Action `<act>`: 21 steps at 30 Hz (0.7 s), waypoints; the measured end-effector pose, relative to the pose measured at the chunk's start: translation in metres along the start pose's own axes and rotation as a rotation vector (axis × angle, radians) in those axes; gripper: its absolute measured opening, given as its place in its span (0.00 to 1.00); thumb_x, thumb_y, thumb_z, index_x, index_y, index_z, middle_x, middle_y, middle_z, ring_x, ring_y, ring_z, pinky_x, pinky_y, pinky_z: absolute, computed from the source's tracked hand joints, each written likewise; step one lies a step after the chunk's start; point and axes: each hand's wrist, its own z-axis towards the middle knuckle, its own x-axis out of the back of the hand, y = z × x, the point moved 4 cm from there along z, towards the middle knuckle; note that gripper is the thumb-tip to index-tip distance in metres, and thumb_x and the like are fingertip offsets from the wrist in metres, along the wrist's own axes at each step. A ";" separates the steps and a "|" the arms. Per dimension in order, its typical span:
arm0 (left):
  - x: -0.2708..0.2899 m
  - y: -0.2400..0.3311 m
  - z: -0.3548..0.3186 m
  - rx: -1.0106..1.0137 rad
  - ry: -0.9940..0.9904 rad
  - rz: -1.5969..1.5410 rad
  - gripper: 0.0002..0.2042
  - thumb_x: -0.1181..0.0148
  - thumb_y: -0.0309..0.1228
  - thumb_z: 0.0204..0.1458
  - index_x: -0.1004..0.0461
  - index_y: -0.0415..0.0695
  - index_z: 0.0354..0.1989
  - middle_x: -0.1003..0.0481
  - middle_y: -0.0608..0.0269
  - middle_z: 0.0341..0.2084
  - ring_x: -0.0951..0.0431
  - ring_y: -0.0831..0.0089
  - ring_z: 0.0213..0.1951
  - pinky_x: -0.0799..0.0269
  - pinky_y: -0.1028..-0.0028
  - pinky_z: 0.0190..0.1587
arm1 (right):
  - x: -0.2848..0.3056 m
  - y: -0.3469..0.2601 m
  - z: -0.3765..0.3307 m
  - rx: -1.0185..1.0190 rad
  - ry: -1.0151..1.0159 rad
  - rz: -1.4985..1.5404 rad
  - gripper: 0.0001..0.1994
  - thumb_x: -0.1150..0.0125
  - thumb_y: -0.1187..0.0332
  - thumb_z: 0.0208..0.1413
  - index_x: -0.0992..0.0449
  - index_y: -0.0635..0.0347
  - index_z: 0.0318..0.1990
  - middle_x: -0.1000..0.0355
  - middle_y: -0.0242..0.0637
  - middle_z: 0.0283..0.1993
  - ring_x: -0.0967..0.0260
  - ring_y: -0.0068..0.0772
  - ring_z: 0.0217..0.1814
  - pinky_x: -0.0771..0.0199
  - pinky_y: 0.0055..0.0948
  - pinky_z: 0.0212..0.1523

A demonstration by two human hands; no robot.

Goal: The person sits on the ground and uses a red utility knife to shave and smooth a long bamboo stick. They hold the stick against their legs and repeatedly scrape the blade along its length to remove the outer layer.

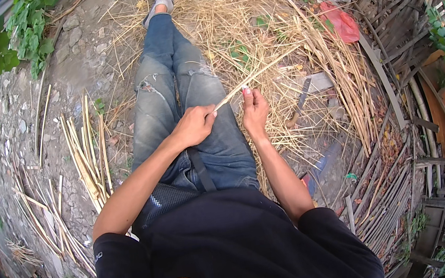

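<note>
My left hand (196, 125) is closed over my thighs, gripping the near end of a pale split bamboo strip (259, 73). The strip slants up and away to the right, over the shavings. Just below the strip, my right hand (255, 110) is raised with thumb and fingers pinched together. Something tiny and pale shows at those fingertips, too small to name. To the right of that hand a dark-bladed knife (303, 97) with a wooden-looking handle lies on the ground.
Bamboo shavings (227, 13) cover the ground around my outstretched legs. Long strips (347, 76) lie piled at the right, and more strips (87, 158) lie at the left. A red plastic bag (340, 21) rests near a stick fence (386, 8). Leafy vines (31, 29) hang at the upper left.
</note>
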 end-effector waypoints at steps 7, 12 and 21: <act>0.003 0.006 -0.002 0.046 -0.035 -0.010 0.15 0.46 0.30 0.67 0.22 0.31 0.54 0.22 0.38 0.29 0.19 0.45 0.34 0.26 0.57 0.42 | 0.005 0.012 0.006 -0.079 0.064 0.020 0.22 0.48 0.57 0.75 0.27 0.67 0.30 0.35 0.36 0.20 0.42 0.26 0.23 0.42 0.37 0.26; 0.000 0.003 -0.001 -0.002 0.003 -0.005 0.15 0.46 0.31 0.67 0.21 0.32 0.53 0.22 0.39 0.29 0.19 0.44 0.33 0.26 0.57 0.41 | 0.002 -0.001 0.002 -0.043 -0.045 0.027 0.21 0.47 0.57 0.74 0.25 0.65 0.33 0.33 0.37 0.21 0.40 0.25 0.23 0.40 0.37 0.26; -0.001 -0.004 -0.002 -0.010 -0.021 -0.021 0.11 0.46 0.32 0.68 0.22 0.36 0.43 0.24 0.50 0.23 0.22 0.55 0.27 0.27 0.59 0.37 | -0.016 0.001 -0.025 -0.108 -0.409 0.231 0.19 0.46 0.56 0.74 0.23 0.63 0.36 0.33 0.35 0.21 0.40 0.22 0.22 0.41 0.29 0.25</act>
